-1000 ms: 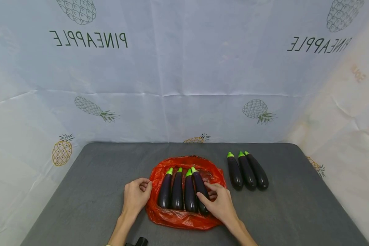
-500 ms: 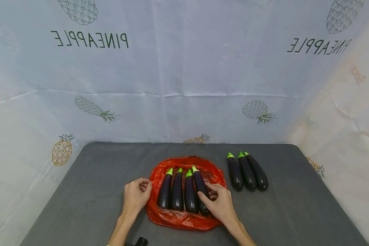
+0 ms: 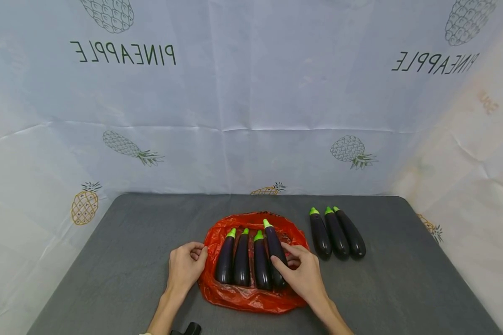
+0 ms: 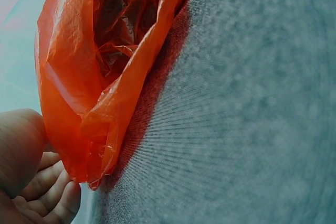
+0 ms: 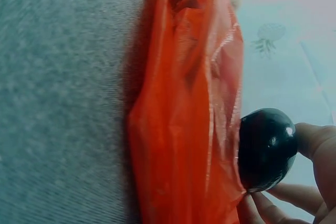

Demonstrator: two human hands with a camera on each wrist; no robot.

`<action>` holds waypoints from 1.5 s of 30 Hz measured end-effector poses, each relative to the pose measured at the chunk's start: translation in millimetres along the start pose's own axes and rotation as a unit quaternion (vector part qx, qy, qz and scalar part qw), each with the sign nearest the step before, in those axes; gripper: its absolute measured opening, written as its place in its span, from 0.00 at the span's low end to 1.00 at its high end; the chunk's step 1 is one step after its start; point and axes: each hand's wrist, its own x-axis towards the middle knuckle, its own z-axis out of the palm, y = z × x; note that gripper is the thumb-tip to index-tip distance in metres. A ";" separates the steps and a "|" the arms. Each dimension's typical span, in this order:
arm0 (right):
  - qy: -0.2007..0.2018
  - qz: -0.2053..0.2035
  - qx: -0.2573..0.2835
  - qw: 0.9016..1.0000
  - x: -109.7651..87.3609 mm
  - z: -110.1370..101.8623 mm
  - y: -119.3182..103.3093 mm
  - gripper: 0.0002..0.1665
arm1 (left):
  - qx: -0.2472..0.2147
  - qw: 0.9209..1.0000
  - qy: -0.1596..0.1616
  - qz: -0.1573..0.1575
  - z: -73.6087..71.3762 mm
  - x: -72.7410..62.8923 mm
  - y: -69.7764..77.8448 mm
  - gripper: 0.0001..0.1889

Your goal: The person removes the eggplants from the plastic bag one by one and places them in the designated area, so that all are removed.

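Note:
A red plastic bag lies with its mouth spread wide on the table, several dark eggplants with green caps side by side in it. My right hand grips the rightmost eggplant between thumb and fingers; its rounded end shows above the bag's edge in the right wrist view. At the bag's left rim, my left hand pinches the plastic between thumb and fingers. The left wrist view has the bag's folded side beside the thumb and curled fingers.
Three more eggplants lie in a row on the grey table, right of the bag. A small black object sits at the front edge near the left forearm. A pale pineapple-print cloth hangs behind the table.
My right hand has lifted the rightmost eggplant slightly and shifted it away from me, apart from its neighbour. My left hand has stayed at the bag's rim.

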 end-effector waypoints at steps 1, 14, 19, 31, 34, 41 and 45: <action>0.002 -0.002 0.002 1.000 0.2 -0.8 -1.1 0.27 | 0.000 1.000 0.000 0.001 0.1 0.1 0.1 0.03; 0.036 -0.027 0.012 0.999 5.1 -17.2 -11.2 0.27 | -0.003 1.000 0.006 0.009 0.4 1.3 0.8 0.04; 0.057 -0.037 0.006 0.998 7.1 -27.5 -13.4 0.26 | -0.002 1.000 0.000 -0.001 0.7 1.5 0.4 0.04; 0.096 -0.029 0.003 0.995 16.8 -57.7 -11.3 0.27 | -0.002 1.000 0.000 -0.001 0.9 0.4 0.1 0.03; 0.103 -0.028 0.002 0.994 18.7 -62.8 -8.0 0.27 | -0.002 1.000 0.001 0.002 1.2 0.4 -0.2 0.03; 0.115 -0.019 -0.025 0.993 21.2 -69.0 -1.5 0.27 | -0.003 1.000 0.004 0.006 1.2 0.4 -0.5 0.03; 0.117 -0.016 -0.029 0.993 23.0 -72.8 3.3 0.27 | -0.005 1.000 0.006 0.008 0.8 0.2 0.2 0.03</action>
